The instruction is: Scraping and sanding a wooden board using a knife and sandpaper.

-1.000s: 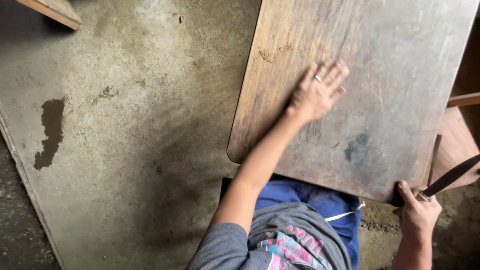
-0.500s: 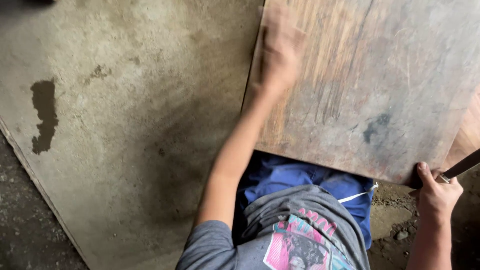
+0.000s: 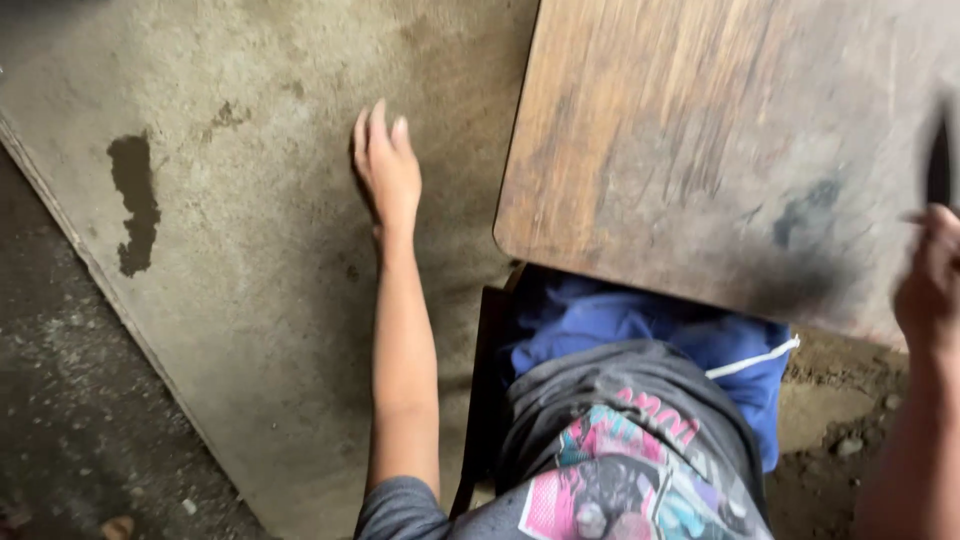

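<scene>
A worn wooden board (image 3: 720, 140) with rounded corners lies across my lap, filling the upper right of the view. My left hand (image 3: 385, 165) is off the board, stretched out to its left over a grey concrete slab (image 3: 250, 250), fingers together and empty. My right hand (image 3: 930, 275) is at the right edge, blurred, over the board's near right part. It is closed around the handle of a dark knife (image 3: 938, 165) whose blade points up across the board.
The concrete slab has a dark wet stain (image 3: 135, 200) and a straight edge running diagonally at the left, with rough gravelly ground (image 3: 60, 400) beyond. My knees in blue trousers (image 3: 640, 320) sit under the board. Dirt and pebbles (image 3: 840, 420) lie at the right.
My left hand slid off the board's surface and swung left over the concrete. My right hand rose with the knife from the board's lower right corner onto its right edge.
</scene>
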